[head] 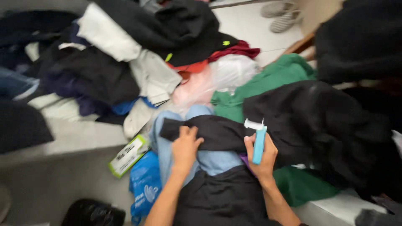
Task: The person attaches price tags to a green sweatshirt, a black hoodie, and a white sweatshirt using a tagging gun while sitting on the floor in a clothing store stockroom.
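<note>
Black garment [217, 132] pinned flat, blue lint tool [258, 142] held over it.
The cloth is pressed by the left hand [185, 148], fingers spread open; the tool's handle is gripped by the right hand [263, 161].

2 bare forearms outstretched; left hand [184, 146] flat, right hand [263, 154] fisted.

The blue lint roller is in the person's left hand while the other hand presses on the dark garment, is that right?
Not quite: the head view shows the blue lint roller in the right hand. The left hand presses on the dark garment.
</note>
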